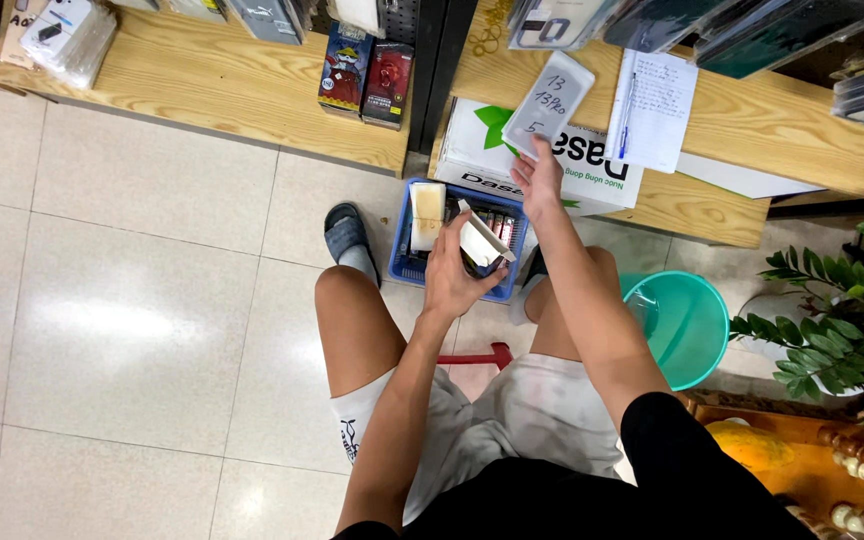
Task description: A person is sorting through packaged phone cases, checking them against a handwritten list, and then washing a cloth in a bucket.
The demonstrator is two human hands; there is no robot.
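Black sleeves and pale shorts (512, 420) sit closest to the lens; the person is seated over a tiled floor (122, 300), knees apart. Left hand (459, 280) is closed around a small white box (480, 243), held just above a blue basket (412, 268) on the floor between the feet. That basket holds a pale yellowish packet (426, 212) and a row of small packs (details too small to tell). Right hand (538, 178) reaches forward, fingers pinching the lower edge of a flat grey packet (550, 100) with handwriting on it, raised above a white carton (592, 165) on the wooden shelf (752, 130). A teal bucket (687, 325) stands beside the right knee, a potted plant (842, 310) near it.
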